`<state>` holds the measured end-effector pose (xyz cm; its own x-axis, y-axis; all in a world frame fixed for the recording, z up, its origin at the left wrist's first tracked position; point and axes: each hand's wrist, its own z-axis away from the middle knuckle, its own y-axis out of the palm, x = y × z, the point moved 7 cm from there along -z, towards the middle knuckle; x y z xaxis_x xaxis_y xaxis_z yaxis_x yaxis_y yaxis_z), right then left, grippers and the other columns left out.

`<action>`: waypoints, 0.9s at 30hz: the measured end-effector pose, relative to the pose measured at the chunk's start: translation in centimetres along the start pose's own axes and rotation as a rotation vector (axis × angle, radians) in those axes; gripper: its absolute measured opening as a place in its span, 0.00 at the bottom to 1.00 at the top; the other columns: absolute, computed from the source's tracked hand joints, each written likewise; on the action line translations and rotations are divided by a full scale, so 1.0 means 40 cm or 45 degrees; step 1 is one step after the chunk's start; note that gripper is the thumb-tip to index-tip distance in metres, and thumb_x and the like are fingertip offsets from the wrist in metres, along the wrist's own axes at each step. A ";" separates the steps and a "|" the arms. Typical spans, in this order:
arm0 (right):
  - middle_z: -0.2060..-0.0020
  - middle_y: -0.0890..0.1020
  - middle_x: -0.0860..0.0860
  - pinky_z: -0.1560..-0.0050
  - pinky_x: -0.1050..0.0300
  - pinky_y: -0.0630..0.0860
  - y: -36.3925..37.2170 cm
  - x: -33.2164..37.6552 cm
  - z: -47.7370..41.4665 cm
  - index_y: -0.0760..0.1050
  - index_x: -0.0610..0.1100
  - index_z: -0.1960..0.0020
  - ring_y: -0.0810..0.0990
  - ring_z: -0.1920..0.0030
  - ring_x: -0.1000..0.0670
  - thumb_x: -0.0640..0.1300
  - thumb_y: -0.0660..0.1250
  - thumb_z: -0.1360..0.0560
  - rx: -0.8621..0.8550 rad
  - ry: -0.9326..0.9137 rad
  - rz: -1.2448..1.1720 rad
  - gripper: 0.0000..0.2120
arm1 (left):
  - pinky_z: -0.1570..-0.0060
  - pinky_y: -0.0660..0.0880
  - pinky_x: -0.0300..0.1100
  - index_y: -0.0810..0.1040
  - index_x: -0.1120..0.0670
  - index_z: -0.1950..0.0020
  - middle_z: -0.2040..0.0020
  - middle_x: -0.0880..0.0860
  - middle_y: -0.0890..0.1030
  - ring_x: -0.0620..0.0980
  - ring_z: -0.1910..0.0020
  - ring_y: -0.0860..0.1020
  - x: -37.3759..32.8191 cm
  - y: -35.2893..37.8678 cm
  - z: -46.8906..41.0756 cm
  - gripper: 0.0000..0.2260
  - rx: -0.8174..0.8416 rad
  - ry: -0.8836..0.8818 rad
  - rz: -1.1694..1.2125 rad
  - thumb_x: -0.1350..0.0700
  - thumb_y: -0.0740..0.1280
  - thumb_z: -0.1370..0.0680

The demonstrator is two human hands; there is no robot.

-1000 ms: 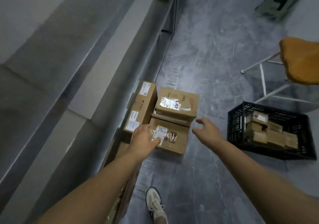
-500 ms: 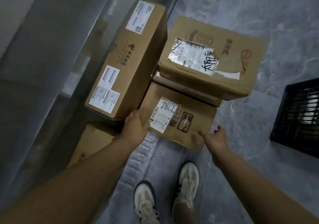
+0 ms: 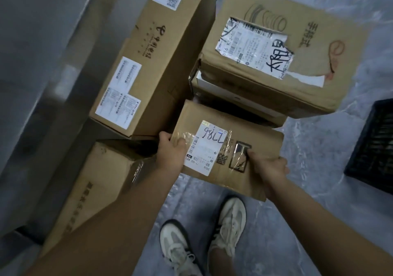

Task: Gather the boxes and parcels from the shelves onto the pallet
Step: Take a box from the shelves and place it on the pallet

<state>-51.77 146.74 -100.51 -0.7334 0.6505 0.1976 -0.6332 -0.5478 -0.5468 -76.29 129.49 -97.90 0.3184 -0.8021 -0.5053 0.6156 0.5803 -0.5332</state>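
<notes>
Grasp is the step in hand, as I read it: I have both hands on the small box [image 3: 229,148] in the middle of the frame, the one with the white label [image 3: 207,145] on top. The left hand [image 3: 172,151] grips the near left corner, with the thumb pressed on top beside the label and the fingers [image 3: 164,136] curled round the left edge. The right hand [image 3: 269,169] clamps the near edge further right, thumb on top by the taped printed mark. Its other fingers go under the cardboard, so I cannot see them. The small box lies between a long box [image 3: 153,56] at upper left and a big box [image 3: 287,48] at upper right, its far edge close against the stack under the big one. Whether anything bears it from below I cannot tell. Its near edge hangs over the grey floor [image 3: 319,201], above the shoes [image 3: 230,220]. Another box [image 3: 93,186] sits at lower left, partly behind the left forearm, and a black crate [image 3: 374,148] shows at the right edge. I see no pallet in this view, so I judge the next move calls for drawing the small box toward me, clear of its neighbours and level in both hands, then turning to find the pallet. The cardboard looks creased, so I would hold it firmly without squeezing.
</notes>
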 end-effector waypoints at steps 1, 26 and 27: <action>0.30 0.61 0.44 0.34 0.37 0.68 -0.017 -0.002 0.031 0.55 0.46 0.27 0.67 0.33 0.39 0.67 0.75 0.42 0.019 -0.005 0.015 0.53 | 0.68 0.66 0.40 0.67 0.55 0.47 0.57 0.52 0.76 0.49 0.61 0.75 -0.002 -0.021 0.028 0.08 -0.001 -0.018 0.012 0.53 0.62 0.21; 0.46 0.78 0.44 0.57 0.48 0.78 -0.859 0.510 1.315 0.72 0.43 0.43 0.78 0.51 0.45 0.53 0.70 0.27 0.341 -0.923 0.008 0.19 | 0.65 0.71 0.39 0.71 0.52 0.51 0.57 0.46 0.79 0.43 0.59 0.77 -0.700 -0.967 1.032 0.12 -0.213 0.650 0.017 0.43 0.60 0.20; 0.45 0.77 0.44 0.56 0.49 0.77 -0.876 0.526 1.347 0.71 0.43 0.41 0.77 0.50 0.45 0.52 0.71 0.28 0.341 -0.988 0.024 0.21 | 0.64 0.70 0.40 0.71 0.52 0.51 0.57 0.46 0.79 0.43 0.59 0.77 -0.707 -0.989 1.071 0.12 -0.279 0.671 0.023 0.43 0.60 0.20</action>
<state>-58.34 151.28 -33.34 -0.6447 0.1450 0.7506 -0.5848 -0.7259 -0.3621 -78.77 123.17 -33.44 -0.1096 -0.6456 -0.7558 0.4319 0.6539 -0.6212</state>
